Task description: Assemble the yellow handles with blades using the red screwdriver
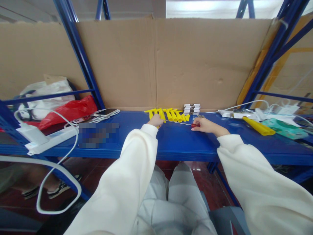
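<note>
My right hand [204,125] is closed on the red handle of a screwdriver [179,122], whose thin metal shaft points left toward my other hand. My left hand [156,120] is closed on a yellow plastic piece [161,115], which juts out past the fingers; the shaft's tip ends close beside it. Behind both hands lies a row of similar yellow plastic pieces [173,115] with tube-like ends. A small stack of white and dark brown flat packets [192,109] stands just right of that row. What exactly the tip touches is too small to tell.
The blue shelf top [181,142] has a cardboard wall [195,65] behind it. Left are a power strip [52,140], a looping white cable [41,195], a phone [107,112] and a red bag [69,111]. A yellow tube [260,126] and green packet [283,129] lie right.
</note>
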`<action>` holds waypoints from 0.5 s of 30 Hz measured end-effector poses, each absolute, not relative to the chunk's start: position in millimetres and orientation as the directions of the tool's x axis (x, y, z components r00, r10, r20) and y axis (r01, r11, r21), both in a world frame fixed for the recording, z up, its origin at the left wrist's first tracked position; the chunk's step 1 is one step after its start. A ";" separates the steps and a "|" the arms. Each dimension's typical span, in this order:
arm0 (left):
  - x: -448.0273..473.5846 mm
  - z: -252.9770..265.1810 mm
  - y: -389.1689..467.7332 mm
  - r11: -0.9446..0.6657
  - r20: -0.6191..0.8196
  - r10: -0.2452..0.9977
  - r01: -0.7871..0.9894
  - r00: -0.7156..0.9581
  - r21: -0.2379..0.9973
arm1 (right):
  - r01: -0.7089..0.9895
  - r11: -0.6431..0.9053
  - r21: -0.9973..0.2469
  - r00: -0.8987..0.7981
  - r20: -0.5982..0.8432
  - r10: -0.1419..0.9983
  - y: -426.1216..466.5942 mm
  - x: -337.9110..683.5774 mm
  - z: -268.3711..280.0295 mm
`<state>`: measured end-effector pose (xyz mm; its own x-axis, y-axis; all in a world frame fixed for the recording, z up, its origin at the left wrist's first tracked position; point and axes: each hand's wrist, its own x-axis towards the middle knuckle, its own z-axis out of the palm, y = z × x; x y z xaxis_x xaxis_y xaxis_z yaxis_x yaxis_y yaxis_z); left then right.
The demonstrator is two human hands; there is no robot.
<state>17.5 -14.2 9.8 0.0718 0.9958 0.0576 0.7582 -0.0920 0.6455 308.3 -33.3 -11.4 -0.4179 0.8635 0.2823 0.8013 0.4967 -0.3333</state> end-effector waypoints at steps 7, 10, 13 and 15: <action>17.7 8.9 -11.9 -0.090 0.055 0.996 0.767 0.072 0.636 | 0.824 0.486 -0.292 -0.395 0.321 0.861 -32.3 310.0 -11.9; 17.8 7.9 -10.5 -0.082 0.051 0.997 0.769 0.064 0.634 | 0.821 0.506 -0.264 -0.428 0.302 0.852 -34.0 309.4 -9.0; 17.9 7.1 -9.9 -0.076 0.049 0.997 0.766 0.059 0.638 | 0.825 0.497 -0.268 -0.427 0.279 0.860 -35.6 308.5 -6.8; 17.8 6.6 -9.4 -0.076 0.047 0.997 0.762 0.060 0.643 | 0.819 0.493 -0.293 -0.425 0.267 0.865 -35.8 308.2 -6.8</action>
<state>17.8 -9.4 6.6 0.0598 0.9971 0.0474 0.7621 -0.0763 0.6430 308.2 -35.8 -6.8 -0.4249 0.8648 0.2674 0.8190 0.4931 -0.2934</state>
